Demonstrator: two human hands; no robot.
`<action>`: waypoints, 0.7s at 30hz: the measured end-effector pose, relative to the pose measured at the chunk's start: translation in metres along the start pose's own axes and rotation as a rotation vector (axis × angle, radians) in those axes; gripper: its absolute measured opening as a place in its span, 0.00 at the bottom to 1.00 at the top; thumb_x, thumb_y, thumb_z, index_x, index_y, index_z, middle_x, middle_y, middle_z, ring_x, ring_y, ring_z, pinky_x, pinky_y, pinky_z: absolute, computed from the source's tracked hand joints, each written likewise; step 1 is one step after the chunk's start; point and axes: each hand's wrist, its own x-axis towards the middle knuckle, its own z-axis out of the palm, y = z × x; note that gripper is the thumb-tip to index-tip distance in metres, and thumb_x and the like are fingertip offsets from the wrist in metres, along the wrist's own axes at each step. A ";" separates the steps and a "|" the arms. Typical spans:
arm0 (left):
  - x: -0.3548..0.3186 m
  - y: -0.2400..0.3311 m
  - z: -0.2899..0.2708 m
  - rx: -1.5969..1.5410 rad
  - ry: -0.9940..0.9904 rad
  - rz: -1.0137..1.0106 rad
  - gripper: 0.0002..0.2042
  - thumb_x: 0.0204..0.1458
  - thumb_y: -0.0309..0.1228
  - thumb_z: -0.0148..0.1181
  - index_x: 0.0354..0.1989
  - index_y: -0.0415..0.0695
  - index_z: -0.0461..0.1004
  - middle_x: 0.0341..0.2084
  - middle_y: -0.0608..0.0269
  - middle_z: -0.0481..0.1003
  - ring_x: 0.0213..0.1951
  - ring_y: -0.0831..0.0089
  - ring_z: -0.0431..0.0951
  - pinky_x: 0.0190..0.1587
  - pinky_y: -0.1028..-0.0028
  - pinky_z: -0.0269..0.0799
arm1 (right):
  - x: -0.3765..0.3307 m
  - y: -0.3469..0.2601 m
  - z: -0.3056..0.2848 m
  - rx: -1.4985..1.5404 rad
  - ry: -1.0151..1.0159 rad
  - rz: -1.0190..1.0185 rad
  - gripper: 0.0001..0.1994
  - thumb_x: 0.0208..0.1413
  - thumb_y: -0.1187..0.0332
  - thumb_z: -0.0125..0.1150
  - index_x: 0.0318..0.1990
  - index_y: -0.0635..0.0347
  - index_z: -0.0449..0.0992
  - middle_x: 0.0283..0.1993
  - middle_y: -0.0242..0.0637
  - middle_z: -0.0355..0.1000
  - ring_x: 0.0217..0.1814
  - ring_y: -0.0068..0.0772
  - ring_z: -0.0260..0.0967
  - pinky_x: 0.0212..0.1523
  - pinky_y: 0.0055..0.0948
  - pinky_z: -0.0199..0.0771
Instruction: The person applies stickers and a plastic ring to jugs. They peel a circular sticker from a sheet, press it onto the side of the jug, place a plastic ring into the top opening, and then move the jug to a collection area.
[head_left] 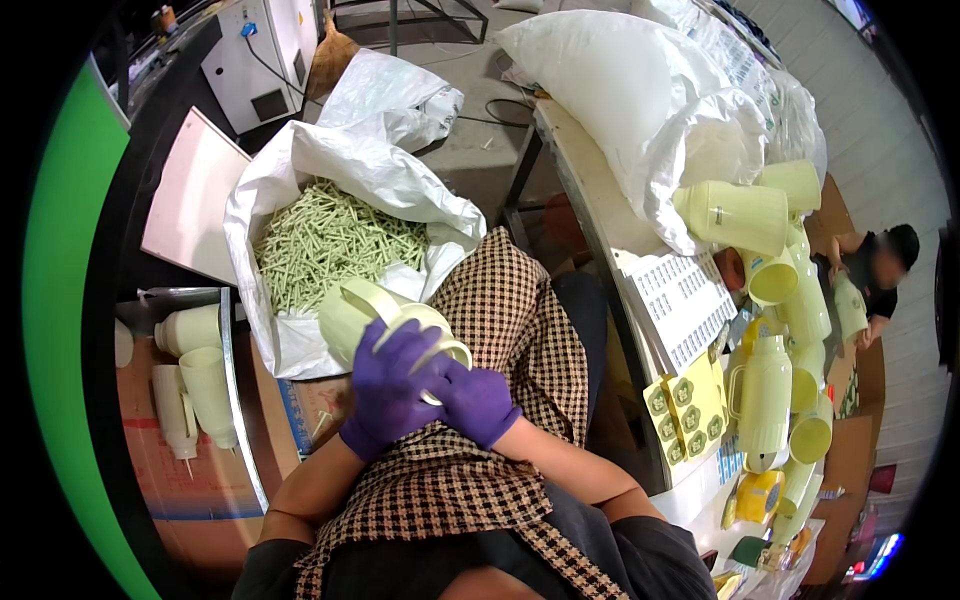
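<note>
Above my lap I hold a pale green plastic jug body point(342, 322) with a loop handle, tilted so its round rim is toward me. My left hand point(392, 388), in a purple glove, is closed around its near end, fingers over the rim. My right hand point(480, 404), also gloved in purple, is closed against the lower edge of the rim; its fingertips are partly hidden. Just beyond the jug stands a white woven sack point(440, 205), opened wide, filled with small pale green plastic sticks point(335, 245).
At left, a cardboard box point(160, 480) holds several pale green jug parts point(207, 390). On the right, a long table point(590, 190) bears label sheets point(680, 305), yellow sticker sheets point(688, 410), a large white sack point(600, 70) and several green jugs point(765, 400). Another person point(870, 280) works beyond it.
</note>
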 end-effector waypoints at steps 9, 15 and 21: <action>0.033 -0.060 0.016 -0.134 0.126 -0.299 0.37 0.33 0.38 0.81 0.56 0.41 0.75 0.52 0.52 0.77 0.55 0.51 0.77 0.63 0.54 0.69 | 0.036 0.034 -0.074 0.232 -0.065 -0.150 0.28 0.54 0.59 0.70 0.64 0.46 0.73 0.63 0.45 0.72 0.41 0.50 0.80 0.41 0.44 0.82; 0.047 -0.104 -0.063 -0.004 0.254 -0.018 0.32 0.37 0.30 0.82 0.53 0.42 0.74 0.63 0.40 0.69 0.63 0.45 0.72 0.65 0.53 0.69 | 0.006 0.228 -0.208 -0.359 0.634 0.139 0.11 0.59 0.76 0.61 0.48 0.61 0.80 0.46 0.42 0.80 0.46 0.44 0.78 0.49 0.37 0.77; 0.017 -0.097 -0.014 -0.363 0.082 0.014 0.22 0.37 0.40 0.82 0.38 0.42 0.80 0.54 0.44 0.75 0.60 0.46 0.73 0.65 0.48 0.66 | -0.047 0.537 -0.343 -1.534 0.069 0.720 0.20 0.64 0.61 0.55 0.61 0.54 0.77 0.67 0.44 0.71 0.67 0.50 0.68 0.65 0.44 0.70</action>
